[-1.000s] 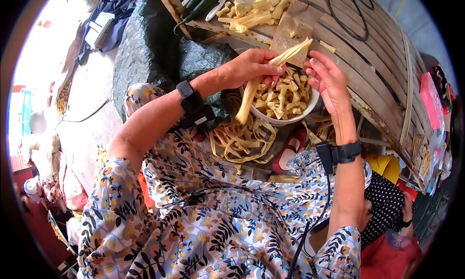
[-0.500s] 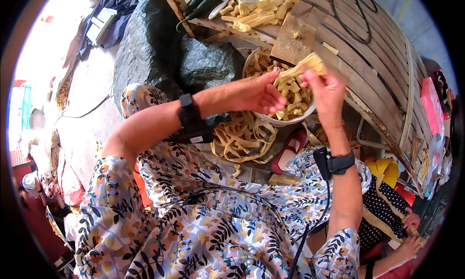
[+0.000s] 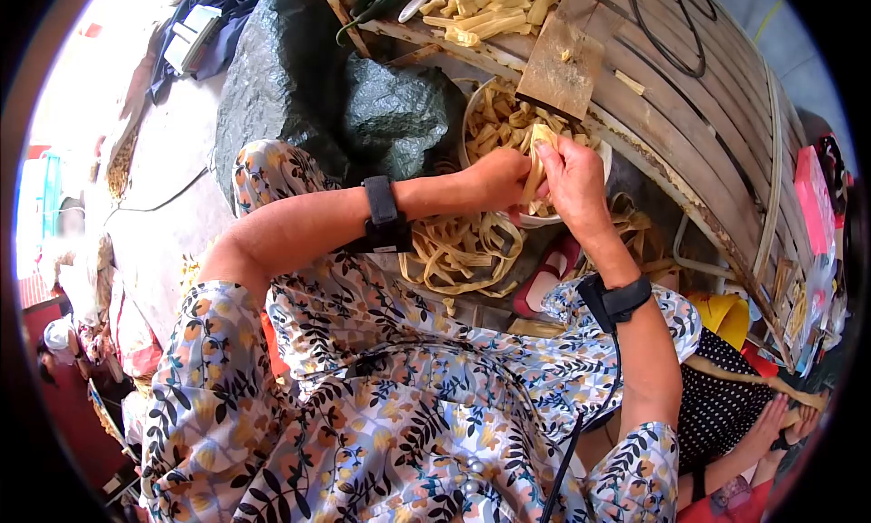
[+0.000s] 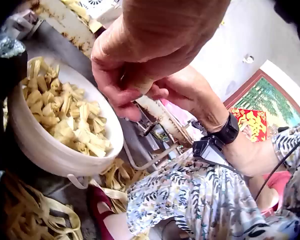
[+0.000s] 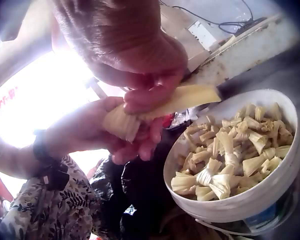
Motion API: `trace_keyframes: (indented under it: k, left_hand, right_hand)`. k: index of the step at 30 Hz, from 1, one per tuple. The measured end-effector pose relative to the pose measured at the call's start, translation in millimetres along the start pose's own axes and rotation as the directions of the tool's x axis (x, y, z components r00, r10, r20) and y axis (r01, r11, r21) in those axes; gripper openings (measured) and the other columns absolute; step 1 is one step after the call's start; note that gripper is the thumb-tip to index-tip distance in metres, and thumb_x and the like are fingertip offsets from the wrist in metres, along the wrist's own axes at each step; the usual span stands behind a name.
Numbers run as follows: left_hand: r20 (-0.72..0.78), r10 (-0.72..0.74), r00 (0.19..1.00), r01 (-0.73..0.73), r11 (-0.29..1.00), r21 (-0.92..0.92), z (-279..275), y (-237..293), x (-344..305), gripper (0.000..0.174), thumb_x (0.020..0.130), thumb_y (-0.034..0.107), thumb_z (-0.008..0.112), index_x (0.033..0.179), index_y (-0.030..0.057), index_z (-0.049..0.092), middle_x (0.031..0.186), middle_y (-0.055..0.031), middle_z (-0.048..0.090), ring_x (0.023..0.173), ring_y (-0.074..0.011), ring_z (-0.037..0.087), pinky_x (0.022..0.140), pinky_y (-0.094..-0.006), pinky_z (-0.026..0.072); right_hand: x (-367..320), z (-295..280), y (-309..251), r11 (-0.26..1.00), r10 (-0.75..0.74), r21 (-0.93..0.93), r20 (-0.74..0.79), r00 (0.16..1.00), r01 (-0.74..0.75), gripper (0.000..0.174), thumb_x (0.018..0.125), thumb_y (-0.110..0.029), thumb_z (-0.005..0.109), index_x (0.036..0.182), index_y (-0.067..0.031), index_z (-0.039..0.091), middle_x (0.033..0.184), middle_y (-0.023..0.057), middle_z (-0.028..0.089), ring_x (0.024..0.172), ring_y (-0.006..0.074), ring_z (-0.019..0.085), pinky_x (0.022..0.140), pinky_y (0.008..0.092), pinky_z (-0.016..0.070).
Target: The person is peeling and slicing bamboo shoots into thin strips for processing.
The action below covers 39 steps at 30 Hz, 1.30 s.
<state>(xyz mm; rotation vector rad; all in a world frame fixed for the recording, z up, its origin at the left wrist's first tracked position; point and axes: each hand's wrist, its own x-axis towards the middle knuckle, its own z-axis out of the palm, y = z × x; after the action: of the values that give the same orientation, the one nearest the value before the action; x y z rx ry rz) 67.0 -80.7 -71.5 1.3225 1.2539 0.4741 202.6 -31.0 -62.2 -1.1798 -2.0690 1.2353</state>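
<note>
Partly hiding the yellow strip [image 5: 192, 97] between left hand [image 3: 497, 176] and right hand [image 3: 577, 185], pinching with both, near the bucket [image 4: 42, 151].

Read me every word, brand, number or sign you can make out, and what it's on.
No text can be read.
Blue-green patch on the round white plastic bucket: too blurred to read.
Red marks at the right wrist view's left edge: too blurred to tell if writing.
White mark on the black box strapped to the left wrist: too small.
</note>
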Motion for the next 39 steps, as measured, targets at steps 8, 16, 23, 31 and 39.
trace_keyframes:
  k: [8, 16, 23, 31, 39]
  left_hand:
    - [-0.303, 0.663, 0.684, -0.431, 0.703, 0.566, -26, 5, 0, 0.037, 0.065, -0.009, 0.047, 0.099, 0.0035, 0.049, 0.091, -0.0144, 0.057, 0.089, -0.0314, 0.056, 0.074, -0.0344, 0.0471]
    - [-0.133, 0.676, 0.725, -0.57, 0.697, 0.435, -43, 21, -12, 0.037, 0.063, -0.011, 0.044, 0.097, 0.0024, 0.053, 0.091, -0.0131, 0.055, 0.089, -0.0323, 0.055, 0.076, -0.0347, 0.0456]
    - [-0.466, 0.639, 0.611, -0.36, 0.75, 0.555, -36, 12, 2, 0.02, 0.066, 0.002, 0.059, 0.086, 0.0014, 0.057, 0.076, -0.0122, 0.056, 0.073, -0.0324, 0.056, 0.064, -0.0338, 0.0467]
    - [-0.544, 0.307, 0.781, -0.22, 0.95, 0.22, -38, 23, 6, 0.021, 0.074, 0.007, 0.061, 0.093, -0.0018, 0.058, 0.084, -0.0099, 0.061, 0.078, -0.0111, 0.058, 0.065, -0.025, 0.047]
    - [-0.421, 0.362, 0.832, -0.304, 0.931, 0.201, -47, 9, 18, 0.024, 0.074, 0.002, 0.057, 0.098, -0.0017, 0.054, 0.084, -0.0078, 0.059, 0.077, -0.0111, 0.057, 0.068, -0.0245, 0.049]
  right_hand:
    - [3, -14, 1, 0.878, 0.304, 0.304, 0.243, 0.921, -0.37, 0.023, 0.09, -0.016, 0.041, 0.086, 0.0041, 0.051, 0.066, 0.0094, 0.059, 0.043, 0.014, 0.056, 0.035, 0.0223, 0.0396]
    - [-1, -27, -4, 0.597, 0.07, 0.623, 0.588, 0.806, -0.506, 0.024, 0.092, -0.022, 0.039, 0.095, -0.0018, 0.051, 0.07, 0.0057, 0.059, 0.046, 0.0078, 0.049, 0.042, 0.0176, 0.0346]
    - [2, -9, -16, 0.833, 0.167, 0.519, 0.093, 0.982, -0.191, 0.033, 0.082, -0.025, 0.061, 0.1, 0.002, 0.053, 0.073, 0.006, 0.06, 0.059, 0.0098, 0.059, 0.05, 0.018, 0.0472]
    - [6, -6, -8, 0.86, 0.041, 0.51, -0.014, 0.999, -0.028, 0.026, 0.081, -0.006, 0.059, 0.103, 0.0067, 0.056, 0.082, 0.0076, 0.062, 0.063, 0.01, 0.06, 0.055, 0.0203, 0.0512]
    - [14, -14, 8, 0.791, 0.056, 0.609, 0.015, 0.998, -0.054, 0.024, 0.081, -0.005, 0.058, 0.102, 0.0055, 0.058, 0.09, 0.0046, 0.062, 0.079, 0.0077, 0.057, 0.074, 0.0215, 0.0481]
